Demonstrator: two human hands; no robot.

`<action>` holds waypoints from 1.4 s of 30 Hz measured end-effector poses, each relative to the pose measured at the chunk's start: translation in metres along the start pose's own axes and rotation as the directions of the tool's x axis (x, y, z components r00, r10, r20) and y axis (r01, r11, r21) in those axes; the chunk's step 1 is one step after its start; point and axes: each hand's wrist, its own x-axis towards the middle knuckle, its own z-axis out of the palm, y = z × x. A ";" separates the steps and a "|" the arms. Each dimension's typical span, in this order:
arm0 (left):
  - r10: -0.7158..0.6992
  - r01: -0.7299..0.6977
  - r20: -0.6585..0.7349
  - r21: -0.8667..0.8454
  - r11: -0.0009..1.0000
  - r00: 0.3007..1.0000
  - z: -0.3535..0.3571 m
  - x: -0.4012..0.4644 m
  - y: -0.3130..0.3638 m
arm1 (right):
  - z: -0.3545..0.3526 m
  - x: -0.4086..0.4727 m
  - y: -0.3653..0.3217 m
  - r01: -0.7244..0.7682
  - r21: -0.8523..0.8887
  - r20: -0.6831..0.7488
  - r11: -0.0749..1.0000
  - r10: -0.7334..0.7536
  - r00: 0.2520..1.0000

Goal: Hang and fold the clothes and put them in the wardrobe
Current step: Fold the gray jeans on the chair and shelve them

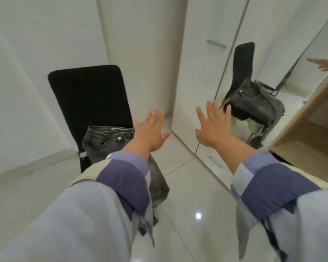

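With both the left hand (151, 129) and right hand (214, 127) spread flat and holding nothing, the grey jeans (106, 142) lie draped over the black chair (87, 95) beside the wardrobe (301, 129), seemingly awaiting pickup.

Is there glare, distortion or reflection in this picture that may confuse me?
Head view: a small bright glare spot lies on the glossy floor; the wide angle bends the wardrobe's straight edges; the mirror door repeats the chair and the dark jeans; lighting is soft and even.
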 end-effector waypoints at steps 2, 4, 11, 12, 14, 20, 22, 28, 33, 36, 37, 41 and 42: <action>-0.089 0.090 0.029 -0.025 0.996 0.996 0.010 -0.012 -0.047 | 0.006 0.012 -0.044 0.090 -0.008 0.019 0.996 -0.090 0.996; -0.176 0.178 0.056 -0.047 0.983 0.983 0.019 -0.023 -0.088 | 0.009 0.023 -0.081 0.166 -0.009 0.029 0.986 -0.166 0.986; -0.341 0.349 0.113 -0.061 0.935 0.933 0.044 -0.025 -0.180 | 0.024 0.060 -0.169 0.317 0.009 0.082 0.948 -0.317 0.945; -0.353 0.361 0.119 -0.058 0.931 0.928 0.047 -0.020 -0.188 | 0.028 0.069 -0.176 0.332 0.001 0.087 0.943 -0.330 0.940; -0.374 0.384 0.146 -0.044 0.922 0.916 0.055 -0.010 -0.203 | 0.036 0.090 -0.187 0.354 -0.008 0.096 0.935 -0.352 0.931; -0.420 0.442 0.253 -0.036 0.896 0.872 0.097 0.044 -0.243 | 0.082 0.164 -0.218 0.410 0.008 0.132 0.912 -0.407 0.904; -0.437 0.460 0.278 -0.019 0.888 0.855 0.113 0.070 -0.256 | 0.105 0.192 -0.232 0.434 0.012 0.170 0.901 -0.430 0.887; -0.465 0.482 0.292 0.019 0.876 0.835 0.172 0.153 -0.301 | 0.179 0.280 -0.282 0.473 0.066 0.269 0.879 -0.472 0.840; -0.454 0.435 0.182 0.137 0.890 0.872 0.215 0.200 -0.352 | 0.237 0.342 -0.317 0.454 0.091 0.320 0.886 -0.458 0.829; -0.470 0.445 0.092 0.209 0.871 0.878 0.237 0.211 -0.370 | 0.265 0.371 -0.334 0.441 0.088 0.353 0.893 -0.442 0.825; -0.478 0.453 0.060 0.232 0.861 0.876 0.244 0.214 -0.371 | 0.274 0.375 -0.340 0.443 0.101 0.350 0.891 -0.449 0.822; -0.493 0.472 -0.019 0.322 0.820 0.870 0.261 0.227 -0.372 | 0.299 0.384 -0.358 0.457 0.161 0.240 0.875 -0.484 0.842; -0.487 0.466 -0.022 0.333 0.820 0.873 0.263 0.228 -0.373 | 0.301 0.385 -0.357 0.468 0.139 0.211 0.873 -0.488 0.847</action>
